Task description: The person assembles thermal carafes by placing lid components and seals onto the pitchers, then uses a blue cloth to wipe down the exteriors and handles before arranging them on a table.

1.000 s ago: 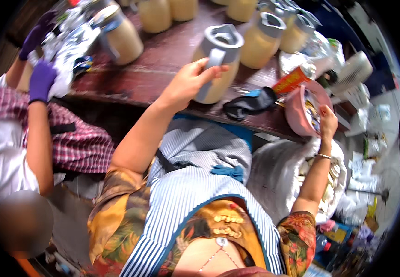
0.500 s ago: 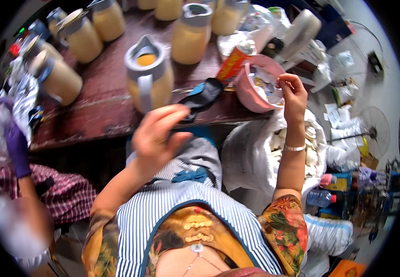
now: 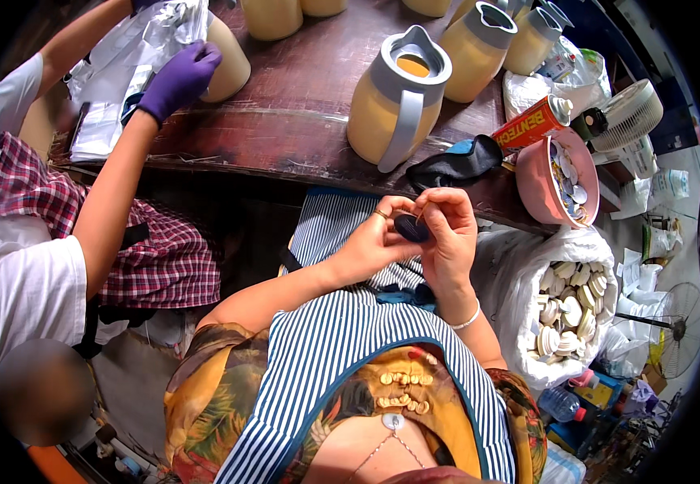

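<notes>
In front of my apron, above my lap, my two hands meet around a small dark round disc [image 3: 412, 228]. My left hand [image 3: 372, 242] is closed with the fingers curled round the disc's edge. The thumb and fingertips of my right hand [image 3: 451, 238] are pinched together just above it, by a thin tan strip too small to name. Beyond my hands, at the table's edge, lies a black cloth item [image 3: 455, 161] with a blue patch. A cream jug [image 3: 382, 105] with a grey rim and handle stands behind it, its spout away from me and something orange inside.
A pink bowl [image 3: 531, 181] of small round pieces stands at the table's right edge, beside a red-orange can [image 3: 531, 123]. Below it, a white sack [image 3: 519, 343] holds many cream lids [image 3: 569, 310]. At left, a co-worker's purple-gloved hand [image 3: 179, 83] holds plastic by another jug [image 3: 227, 64].
My right hand has come from the pink bowl to my lap, and my left hand has moved over to join it. The view has turned left, showing more of the co-worker.
</notes>
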{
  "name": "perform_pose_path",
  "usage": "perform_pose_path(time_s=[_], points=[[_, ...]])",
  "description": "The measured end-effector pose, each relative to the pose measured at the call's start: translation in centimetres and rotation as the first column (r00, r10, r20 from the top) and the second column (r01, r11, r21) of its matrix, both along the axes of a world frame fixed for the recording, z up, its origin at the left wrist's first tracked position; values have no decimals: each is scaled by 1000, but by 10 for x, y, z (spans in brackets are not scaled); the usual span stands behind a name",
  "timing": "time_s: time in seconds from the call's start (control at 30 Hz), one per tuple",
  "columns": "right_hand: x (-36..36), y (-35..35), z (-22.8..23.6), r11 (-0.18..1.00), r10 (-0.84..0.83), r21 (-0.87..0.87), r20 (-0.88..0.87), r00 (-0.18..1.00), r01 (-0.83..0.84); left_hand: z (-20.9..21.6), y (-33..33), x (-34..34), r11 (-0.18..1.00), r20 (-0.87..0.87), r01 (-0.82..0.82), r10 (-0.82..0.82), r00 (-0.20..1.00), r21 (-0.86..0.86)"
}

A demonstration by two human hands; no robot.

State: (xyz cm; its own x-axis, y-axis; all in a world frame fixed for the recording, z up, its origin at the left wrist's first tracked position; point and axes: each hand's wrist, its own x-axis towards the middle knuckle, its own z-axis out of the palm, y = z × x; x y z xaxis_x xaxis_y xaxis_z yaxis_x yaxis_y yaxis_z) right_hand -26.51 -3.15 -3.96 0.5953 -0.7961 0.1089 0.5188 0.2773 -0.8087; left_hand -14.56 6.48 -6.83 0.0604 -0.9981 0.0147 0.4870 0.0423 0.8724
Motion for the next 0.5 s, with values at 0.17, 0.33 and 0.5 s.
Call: perform_pose_path(time_s=[0.17, 0.33, 0.5], points=[[9, -5, -12, 995, -44, -85, 2, 999, 44, -7, 9, 19, 966, -201, -89, 139, 970, 241], [13, -5, -26, 987, 157, -11, -107, 982, -159, -25, 11, 24, 946, -346, -60, 174, 922, 317], [19, -1, -42, 959, 260, 130, -42, 965, -253, -35, 13, 28, 918, -445, -60, 246, 861, 391]])
